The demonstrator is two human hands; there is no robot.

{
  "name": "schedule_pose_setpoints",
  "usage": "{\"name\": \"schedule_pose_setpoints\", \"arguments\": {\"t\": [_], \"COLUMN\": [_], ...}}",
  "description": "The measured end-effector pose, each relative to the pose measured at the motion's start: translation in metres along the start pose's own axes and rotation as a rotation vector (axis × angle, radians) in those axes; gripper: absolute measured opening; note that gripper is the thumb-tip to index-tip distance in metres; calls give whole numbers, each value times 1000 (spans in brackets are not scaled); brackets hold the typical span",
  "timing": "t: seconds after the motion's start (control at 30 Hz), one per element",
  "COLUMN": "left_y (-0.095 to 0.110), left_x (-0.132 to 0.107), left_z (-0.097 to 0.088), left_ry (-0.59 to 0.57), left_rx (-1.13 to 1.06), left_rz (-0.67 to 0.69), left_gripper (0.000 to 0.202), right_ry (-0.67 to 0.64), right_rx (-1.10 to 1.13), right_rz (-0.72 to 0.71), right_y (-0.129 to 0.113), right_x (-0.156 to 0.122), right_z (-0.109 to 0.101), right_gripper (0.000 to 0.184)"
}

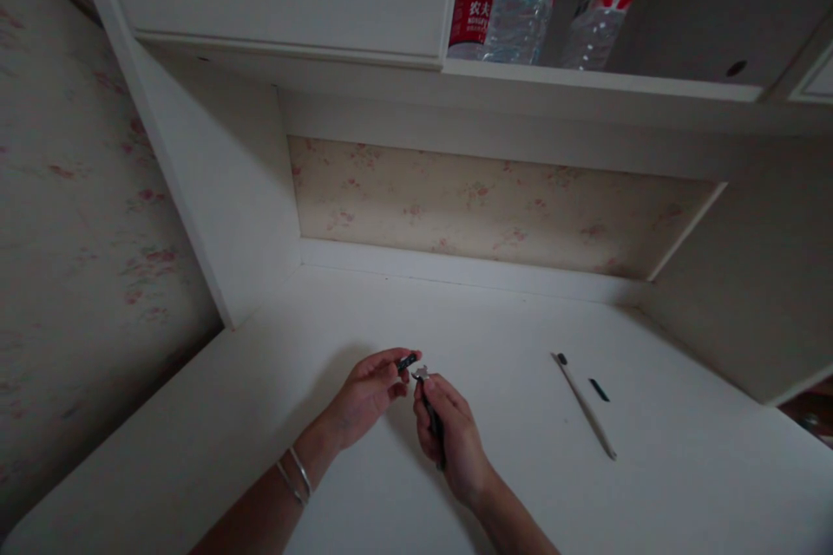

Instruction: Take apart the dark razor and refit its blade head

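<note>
Above the white desktop, both of my hands are close together near the middle. My left hand pinches a small black piece between thumb and fingers. My right hand is wrapped around a dark-handled tool with a silver, jaw-like tip; its exact kind is too small to make out. The tip points up and sits just beside the black piece, and I cannot tell whether they touch. Fingers hide part of both items.
To the right on the desktop lie a slim whitish stick with a dark part near its far end, and a short dark strip. Plastic bottles stand on the shelf overhead. A side panel bounds the desk at left.
</note>
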State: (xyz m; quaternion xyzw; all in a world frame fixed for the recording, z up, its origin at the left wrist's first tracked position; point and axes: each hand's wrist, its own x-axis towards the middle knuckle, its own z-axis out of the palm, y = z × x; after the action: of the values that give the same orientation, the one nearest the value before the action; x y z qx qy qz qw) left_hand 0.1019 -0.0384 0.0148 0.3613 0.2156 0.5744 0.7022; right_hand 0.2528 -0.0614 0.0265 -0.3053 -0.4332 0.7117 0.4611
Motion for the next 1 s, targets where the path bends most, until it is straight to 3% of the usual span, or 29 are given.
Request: {"name": "schedule_pose_setpoints", "arguments": {"t": [0.3,1.0], "left_y": [-3,-7], "left_x": [-1,-1], "left_z": [0,-3], "left_ry": [-70,-74], "left_rx": [-26,18], "left_rz": [-26,-29], "left_gripper": [30,30], "right_ry": [-15,-2], "right_rx": [-33,-219], "right_rz": [-24,-38], "right_y": [3,-1], "right_x": [-4,-4], "right_z": [3,3], "right_gripper": [35,43]}}
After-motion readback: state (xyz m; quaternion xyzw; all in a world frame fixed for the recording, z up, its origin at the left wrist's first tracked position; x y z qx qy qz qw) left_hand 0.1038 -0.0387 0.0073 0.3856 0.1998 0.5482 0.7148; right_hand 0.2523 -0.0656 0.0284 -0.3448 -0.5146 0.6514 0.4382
